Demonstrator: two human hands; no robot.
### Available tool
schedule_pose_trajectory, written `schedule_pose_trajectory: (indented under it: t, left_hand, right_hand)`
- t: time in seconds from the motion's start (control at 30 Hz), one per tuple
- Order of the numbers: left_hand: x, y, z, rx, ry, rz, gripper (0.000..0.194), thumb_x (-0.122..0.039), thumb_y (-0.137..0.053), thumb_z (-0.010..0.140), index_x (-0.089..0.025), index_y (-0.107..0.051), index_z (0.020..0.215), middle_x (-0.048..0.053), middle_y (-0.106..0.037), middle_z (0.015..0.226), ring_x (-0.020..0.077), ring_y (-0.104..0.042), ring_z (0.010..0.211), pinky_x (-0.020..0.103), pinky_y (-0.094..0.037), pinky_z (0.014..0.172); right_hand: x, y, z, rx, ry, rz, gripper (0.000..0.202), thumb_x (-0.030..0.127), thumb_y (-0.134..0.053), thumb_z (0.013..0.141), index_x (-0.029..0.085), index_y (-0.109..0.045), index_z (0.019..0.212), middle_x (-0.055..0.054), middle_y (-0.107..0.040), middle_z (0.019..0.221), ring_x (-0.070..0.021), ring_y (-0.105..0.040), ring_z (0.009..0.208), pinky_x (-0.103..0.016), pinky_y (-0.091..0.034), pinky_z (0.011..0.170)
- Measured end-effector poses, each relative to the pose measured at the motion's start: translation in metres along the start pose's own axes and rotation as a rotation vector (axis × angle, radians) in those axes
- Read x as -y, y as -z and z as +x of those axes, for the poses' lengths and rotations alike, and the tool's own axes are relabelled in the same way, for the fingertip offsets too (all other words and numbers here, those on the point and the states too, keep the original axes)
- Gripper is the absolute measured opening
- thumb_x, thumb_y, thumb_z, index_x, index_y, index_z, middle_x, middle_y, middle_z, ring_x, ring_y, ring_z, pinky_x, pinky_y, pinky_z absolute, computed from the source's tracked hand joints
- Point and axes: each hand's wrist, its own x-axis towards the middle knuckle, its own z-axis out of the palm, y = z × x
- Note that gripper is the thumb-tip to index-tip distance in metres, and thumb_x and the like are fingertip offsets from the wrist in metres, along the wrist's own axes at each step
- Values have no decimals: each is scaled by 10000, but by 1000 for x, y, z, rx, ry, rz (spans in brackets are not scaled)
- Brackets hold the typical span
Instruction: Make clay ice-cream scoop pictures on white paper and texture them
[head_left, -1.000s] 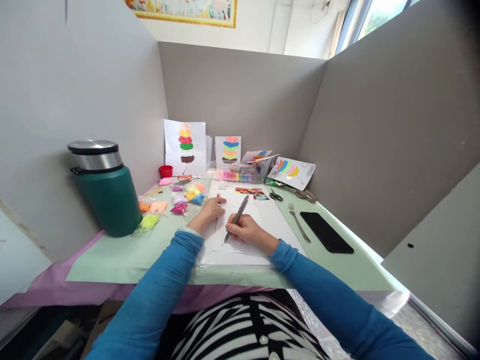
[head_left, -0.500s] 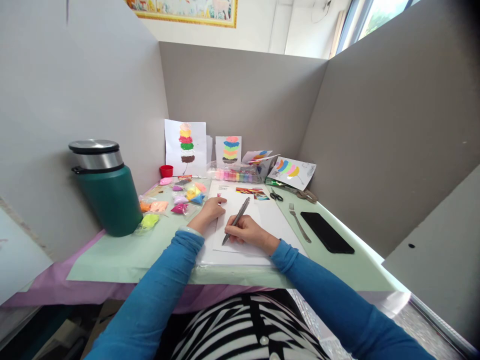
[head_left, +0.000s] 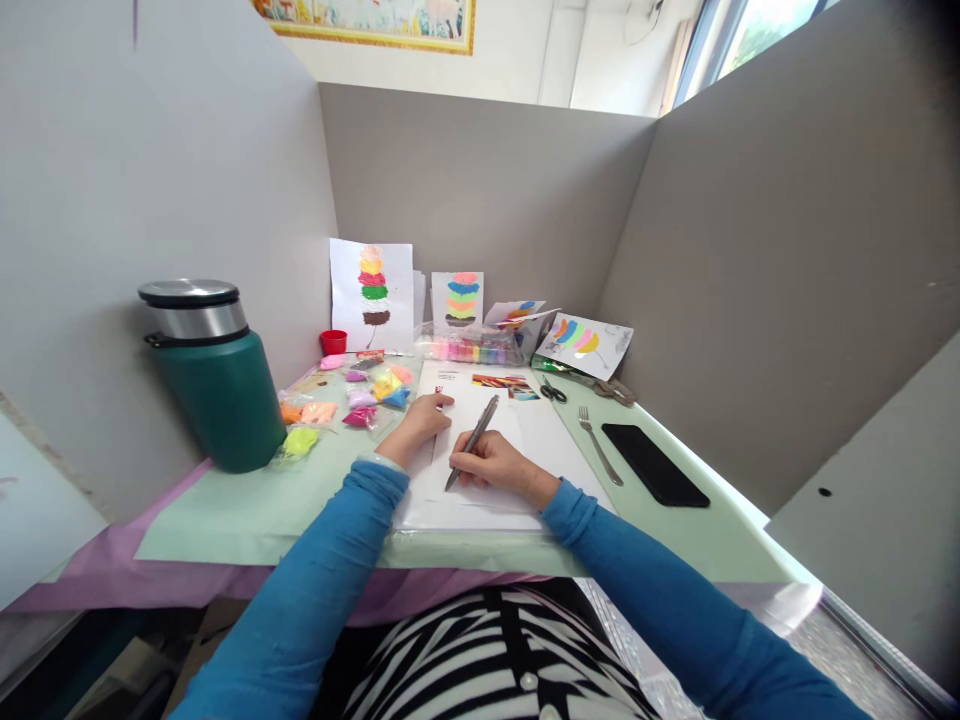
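My right hand (head_left: 489, 460) grips a grey pen (head_left: 481, 428), its tip down at the white paper (head_left: 480, 495) in front of me. The pen leans up and to the right. My left hand (head_left: 429, 416) lies on the left side of the paper, thumb and fingers apart, holding nothing. Beyond my hands, a printed sheet (head_left: 450, 385) with coloured pictures lies on the pad. Any marks under the pen tip are too small to make out.
A green bottle (head_left: 217, 400) stands at the left, beside bagged coloured clay (head_left: 361, 415) and a red cup (head_left: 333, 342). Scissors (head_left: 553, 392), a fork (head_left: 598, 447) and a black phone (head_left: 654, 464) lie right. Drawings (head_left: 371, 295) stand against the back panel.
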Motion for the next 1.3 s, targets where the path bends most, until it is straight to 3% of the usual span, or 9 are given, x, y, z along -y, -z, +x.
schedule_pose_trajectory:
  t: [0.43, 1.3]
  left_hand:
    - [2, 0, 1, -6, -1, -19, 552, -8, -578, 649, -103, -655, 1188, 143, -651, 1225, 246, -617, 1098, 286, -464, 927]
    - [1, 0, -1, -6, 7, -31, 544, -22, -588, 661, -116, -651, 1193, 132, -644, 1242, 238, -614, 1104, 278, -464, 929]
  right_hand:
    - [-1, 1, 0, 52, 1, -6, 271, 414, -623, 813, 150, -577, 773, 13, -627, 556, -61, -421, 396, -203, -325, 427]
    - [-3, 1, 1, 30, -16, 1, 212, 354, -623, 805, 152, -567, 770, 24, -615, 540, -59, -434, 383, -192, -332, 409]
